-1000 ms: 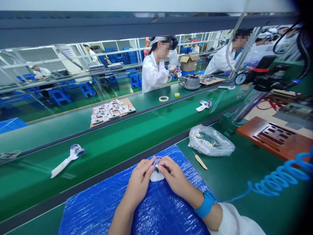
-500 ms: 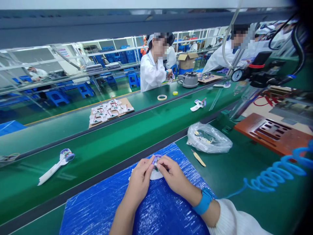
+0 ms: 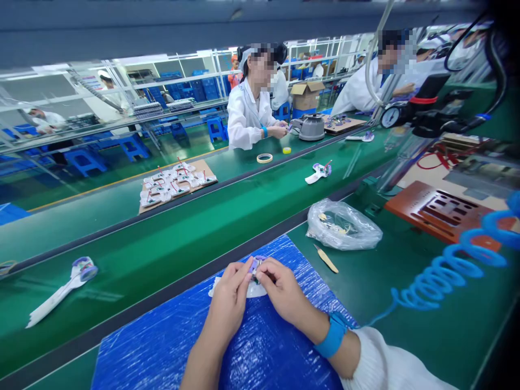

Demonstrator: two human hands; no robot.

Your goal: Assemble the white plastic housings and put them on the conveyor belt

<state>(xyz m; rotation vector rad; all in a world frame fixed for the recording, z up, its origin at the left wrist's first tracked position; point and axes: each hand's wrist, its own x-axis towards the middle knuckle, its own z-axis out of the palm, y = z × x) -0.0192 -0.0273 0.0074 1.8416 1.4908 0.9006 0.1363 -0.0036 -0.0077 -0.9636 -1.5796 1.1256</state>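
In the middle of the head view, a white-and-purple plastic housing (image 3: 257, 291) with small electronic parts inside lies low over a blue film-wrapped mat (image 3: 162, 336). My left hand (image 3: 229, 290) grips its left side, thumb and fingers closed at the purple end. From the right, my right hand (image 3: 280, 284) pinches at the same end, with a blue wrist strap on that arm. The fingers cover much of the housing, and whether a smaller piece sits between the right fingertips is hidden. A knife-like tool with a tan handle (image 3: 326, 259) lies right of the mat.
Beyond the mat runs a green conveyor belt (image 3: 162, 244) carrying similar housings (image 3: 83, 271). A clear plastic bag (image 3: 345, 225) of small parts stands at right, near an orange fixture plate (image 3: 442, 208). A blue coiled cord (image 3: 442, 271) crosses the right side. Across the belt sits a co-worker (image 3: 252, 108).
Housings on the belt have travelled left. My hands keep their hold on the housing with barely any shift. The camera view has turned slightly, and the co-worker's hands have moved.
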